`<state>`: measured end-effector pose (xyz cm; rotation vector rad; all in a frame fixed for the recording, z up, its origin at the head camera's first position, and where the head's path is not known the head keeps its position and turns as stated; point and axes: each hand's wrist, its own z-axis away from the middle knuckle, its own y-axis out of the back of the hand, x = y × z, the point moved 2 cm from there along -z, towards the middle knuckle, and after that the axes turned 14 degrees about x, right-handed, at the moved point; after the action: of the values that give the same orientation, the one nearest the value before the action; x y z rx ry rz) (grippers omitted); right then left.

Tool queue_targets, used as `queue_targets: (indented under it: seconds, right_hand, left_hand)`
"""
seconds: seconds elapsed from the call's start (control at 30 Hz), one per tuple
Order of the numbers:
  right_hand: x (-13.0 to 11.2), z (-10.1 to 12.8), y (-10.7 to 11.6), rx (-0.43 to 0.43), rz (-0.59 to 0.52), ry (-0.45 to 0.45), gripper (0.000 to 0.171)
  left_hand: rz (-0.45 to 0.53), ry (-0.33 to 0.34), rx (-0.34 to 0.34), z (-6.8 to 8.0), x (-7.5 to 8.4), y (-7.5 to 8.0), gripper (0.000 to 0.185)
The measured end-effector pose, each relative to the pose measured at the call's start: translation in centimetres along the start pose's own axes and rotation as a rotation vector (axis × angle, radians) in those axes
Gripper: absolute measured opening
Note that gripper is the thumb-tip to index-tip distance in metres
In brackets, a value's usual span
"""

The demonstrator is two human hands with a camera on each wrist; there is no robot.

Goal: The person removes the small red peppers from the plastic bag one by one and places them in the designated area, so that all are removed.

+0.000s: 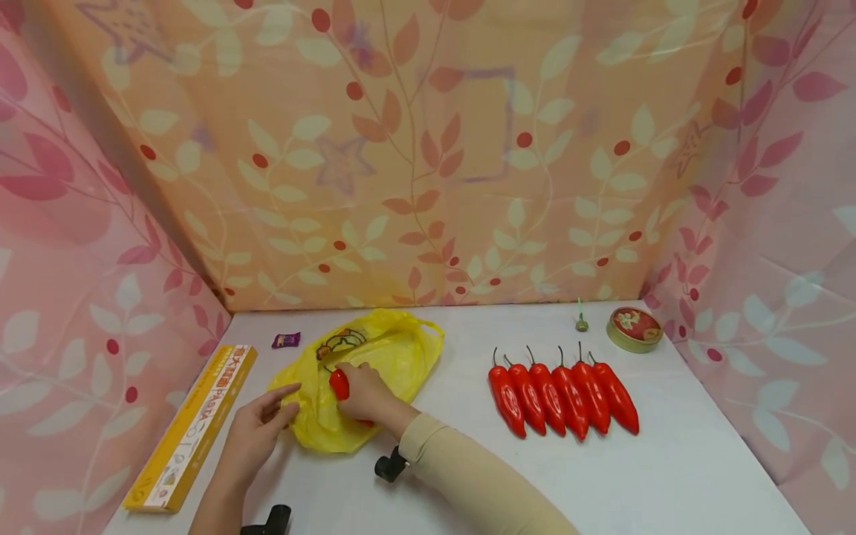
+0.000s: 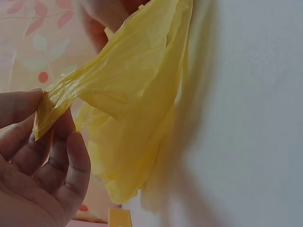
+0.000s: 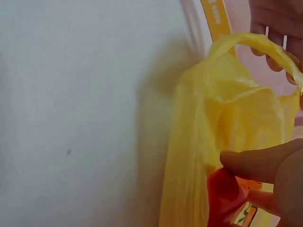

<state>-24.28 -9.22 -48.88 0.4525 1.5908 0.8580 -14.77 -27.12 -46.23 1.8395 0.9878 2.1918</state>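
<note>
A crinkled yellow plastic bag with a printed picture near its top lies on the left part of the white table. The left hand pinches the bag's edge between thumb and fingers, lifting it a little. The right hand rests on the bag with its grip closed around a glossy red pepper at the bag's mouth.

Six more red peppers lie side by side in a row to the right, well apart from the bag. Behind them stand a round tin and a small green item too small to identify. A long yellow pasta box lies at the left edge, a purple wrapper behind it. Leaf-patterned pink and orange cloth walls the table.

The pepper's lower part is hidden by the hand.
</note>
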Motion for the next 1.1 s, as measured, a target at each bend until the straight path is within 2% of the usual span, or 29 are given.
queue_targets:
  seconds: [0.23, 0.37, 0.57, 0.73, 0.97, 1.1]
  right_hand:
    - [0.2, 0.2, 1.6, 0.008, -0.025, -0.069, 0.073]
    - [0.1, 0.7, 3.2, 0.005, -0.030, -0.055, 0.069]
    - [0.4, 1.3, 6.2, 0.008, -0.145, -0.039, 0.064]
    - [1.6, 2.2, 8.2, 0.040, -0.200, -0.014, 0.069]
    - [3.9, 4.1, 10.4, 0.092, -0.202, 0.037, 0.067]
    - [5.9, 5.1, 12.1, 0.126, -0.166, 0.012, 0.063]
  left_hand:
    - [-0.003, 0.016, -0.008, -0.4, -0.4, -0.6, 0.045]
    - [-0.028, 0.020, -0.010, -0.5, -0.6, -0.5, 0.047]
    - [-0.018, 0.024, 0.001, -0.5, -0.6, -0.5, 0.045]
    - [-0.021, 0.018, 0.004, -0.5, -0.7, -0.6, 0.046]
    - [-0.048, 0.004, 0.012, -0.7, -1.0, -0.4, 0.046]
    - [-0.035, -0.010, 0.009, -0.8, -1.0, -0.5, 0.045]
